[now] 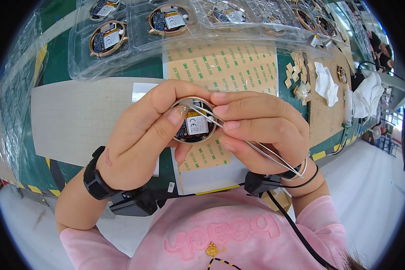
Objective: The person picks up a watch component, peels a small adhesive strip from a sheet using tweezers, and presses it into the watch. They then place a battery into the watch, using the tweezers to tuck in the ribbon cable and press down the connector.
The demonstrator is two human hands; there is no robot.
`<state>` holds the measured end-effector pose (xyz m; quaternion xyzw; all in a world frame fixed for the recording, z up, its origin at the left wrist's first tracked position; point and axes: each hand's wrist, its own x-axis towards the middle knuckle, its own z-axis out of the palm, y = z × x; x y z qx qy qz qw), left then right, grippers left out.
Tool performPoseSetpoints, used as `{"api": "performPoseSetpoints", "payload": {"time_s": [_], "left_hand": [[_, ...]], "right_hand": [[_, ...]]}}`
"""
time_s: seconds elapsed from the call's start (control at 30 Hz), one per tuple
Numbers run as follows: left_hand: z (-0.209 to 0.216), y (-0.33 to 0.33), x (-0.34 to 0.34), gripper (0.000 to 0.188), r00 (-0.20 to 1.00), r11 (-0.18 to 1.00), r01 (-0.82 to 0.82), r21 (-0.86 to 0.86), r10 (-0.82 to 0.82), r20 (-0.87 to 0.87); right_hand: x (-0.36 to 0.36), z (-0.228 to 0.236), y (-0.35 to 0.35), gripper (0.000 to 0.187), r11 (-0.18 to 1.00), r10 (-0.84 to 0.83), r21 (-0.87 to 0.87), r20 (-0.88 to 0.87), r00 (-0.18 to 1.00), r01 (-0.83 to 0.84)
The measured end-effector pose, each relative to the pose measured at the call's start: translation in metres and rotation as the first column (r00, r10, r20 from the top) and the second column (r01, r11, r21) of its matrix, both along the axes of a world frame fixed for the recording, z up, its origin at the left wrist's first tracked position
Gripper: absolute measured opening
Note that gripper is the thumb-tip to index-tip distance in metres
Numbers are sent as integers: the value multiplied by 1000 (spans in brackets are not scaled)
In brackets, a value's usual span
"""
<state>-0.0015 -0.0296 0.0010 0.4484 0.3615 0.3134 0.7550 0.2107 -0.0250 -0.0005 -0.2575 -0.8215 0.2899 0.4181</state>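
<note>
**Q:** Where is the workpiece, and how is it held?
**A:** The open, gold-rimmed case (194,118) is held over the bench (148,69), between both hands. The left hand (137,137) is curled closed on its rim. The right hand (272,123) is pinched closed on metal tweezers (271,157), tips inside the case.

**Q:** Progress?
**A:** The battery (197,126) appears seated. No cover is fitted; interior work appears unfinished.

**Q:** Surroundings and obstructions?
**A:** Clear trays (141,47) of similar open cases stand beyond. A tan sheet (231,67) lies beneath; tan squares (293,74) and a white cloth (325,85) lie rightward. The left thumb and tweezers mask the tip area; whether the tips grip anything cannot be told.
</note>
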Motion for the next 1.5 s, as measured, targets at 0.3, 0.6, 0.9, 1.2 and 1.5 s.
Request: {"api": "performPoseSetpoints", "payload": {"time_s": [0.3,0.6,0.9,1.2,1.5], "left_hand": [[0,1,2,34,1000,1000,-7,8,7,-7],[-2,1,0,34,1000,1000,2,7,-1,-14],[0,2,0,39,999,997,17,-75,-13,52],[1,2,-1,44,998,995,26,-100,-20,59],[1,3,-3,47,995,995,51,-80,-45,85]], "right_hand": [[-1,0,-2,24,1000,-25,16,9,1000,25],[-1,-1,-4,25,999,-44,13,20,999,43],[1,-1,-2,23,999,-35,-2,-6,999,35],[3,1,-3,23,998,-42,-50,3,999,42],[2,1,-5,23,997,-58,-48,-5,998,58]]}}
